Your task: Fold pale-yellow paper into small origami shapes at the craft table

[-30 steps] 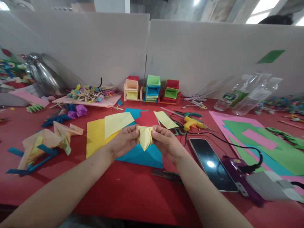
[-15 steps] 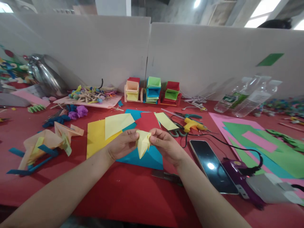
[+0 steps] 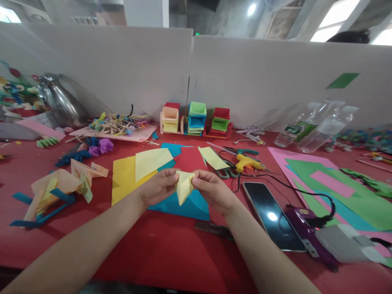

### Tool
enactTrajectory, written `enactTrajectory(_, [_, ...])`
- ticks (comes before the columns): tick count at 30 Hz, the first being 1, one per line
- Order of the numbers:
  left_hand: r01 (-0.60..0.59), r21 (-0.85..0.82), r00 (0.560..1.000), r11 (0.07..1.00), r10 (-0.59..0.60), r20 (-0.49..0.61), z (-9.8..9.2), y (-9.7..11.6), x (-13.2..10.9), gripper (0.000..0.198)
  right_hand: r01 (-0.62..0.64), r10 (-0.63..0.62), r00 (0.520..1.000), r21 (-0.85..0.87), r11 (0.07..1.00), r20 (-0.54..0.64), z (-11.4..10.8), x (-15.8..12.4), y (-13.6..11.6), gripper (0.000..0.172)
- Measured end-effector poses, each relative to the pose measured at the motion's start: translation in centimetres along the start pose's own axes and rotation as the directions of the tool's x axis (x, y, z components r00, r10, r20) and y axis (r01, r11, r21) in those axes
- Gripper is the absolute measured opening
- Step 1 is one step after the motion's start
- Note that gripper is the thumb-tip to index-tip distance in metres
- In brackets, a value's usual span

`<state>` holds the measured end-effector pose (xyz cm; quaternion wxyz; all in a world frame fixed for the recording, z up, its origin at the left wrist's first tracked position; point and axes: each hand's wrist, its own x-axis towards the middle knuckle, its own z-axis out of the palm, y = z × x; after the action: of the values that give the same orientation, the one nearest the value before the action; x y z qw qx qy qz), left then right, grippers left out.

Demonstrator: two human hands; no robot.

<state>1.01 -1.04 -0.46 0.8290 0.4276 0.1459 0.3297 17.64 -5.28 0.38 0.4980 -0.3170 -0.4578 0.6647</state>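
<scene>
A small folded pale-yellow paper piece (image 3: 183,187) hangs just above the red table (image 3: 153,245), its point down. My left hand (image 3: 159,185) pinches its upper left corner. My right hand (image 3: 211,188) pinches its upper right corner. Both hands have fingers curled closed on the paper. Under them lie a blue sheet (image 3: 191,206), a red sheet (image 3: 190,159) and a yellow sheet (image 3: 124,177). Two loose pale-yellow pieces (image 3: 151,161) lie on those sheets.
A phone (image 3: 269,214) lies right of my hands, with a purple device (image 3: 306,232) and black cord. A glue gun (image 3: 246,162), scissors, plastic bottles (image 3: 309,126), stacked paper boxes (image 3: 196,118), green and pink sheets (image 3: 337,183), a folded paper model (image 3: 58,183) and white partition walls surround.
The paper piece has been turned and its top pressed narrower between my fingers. Both hands have come closer together and dropped slightly. The view has tilted a little.
</scene>
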Motion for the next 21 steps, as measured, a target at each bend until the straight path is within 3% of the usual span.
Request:
enactTrajectory(5, [-0.045, -0.066, 0.999, 0.997, 0.045, -0.005, 0.5, -0.4, 0.3, 0.025, -0.025, 0.024, 0.998, -0.016, 1.000, -0.062, 0.0, 0.1, 0.2, 0.018])
enactTrajectory(7, [-0.039, -0.084, 0.999, 0.996, 0.036, -0.033, 0.4, -0.5, 0.4, 0.029, -0.032, 0.031, 0.989, -0.005, 0.999, -0.142, 0.1, 0.2, 0.0, 0.023])
enactTrajectory(11, [-0.109, -0.133, 0.972, 0.985, 0.077, -0.224, 0.0, -0.6, 0.9, 0.038, 0.024, -0.040, 0.942, -0.054, 0.998, -0.334, -0.8, 1.4, -1.1, 0.026])
enactTrajectory(15, [-0.155, -0.121, 0.914, 0.980, 0.096, -0.395, -0.5, -0.4, 1.6, 0.030, 0.027, -0.122, 0.840, -0.183, 0.983, -0.528, -3.7, 4.9, -2.8, 0.017])
enactTrajectory(18, [-0.150, -0.092, 0.910, 0.984, 0.101, -0.402, -0.7, -0.6, 1.8, 0.029, -0.015, -0.194, 0.751, -0.310, 0.951, -0.631, -5.9, 8.3, -3.8, 0.026])
enactTrajectory(21, [-0.158, -0.055, 0.914, 0.986, 0.125, -0.387, -0.8, -0.8, 1.8, 0.029, 0.010, -0.355, 0.658, -0.464, 0.886, -0.664, -7.2, 11.0, -3.8, 0.031])
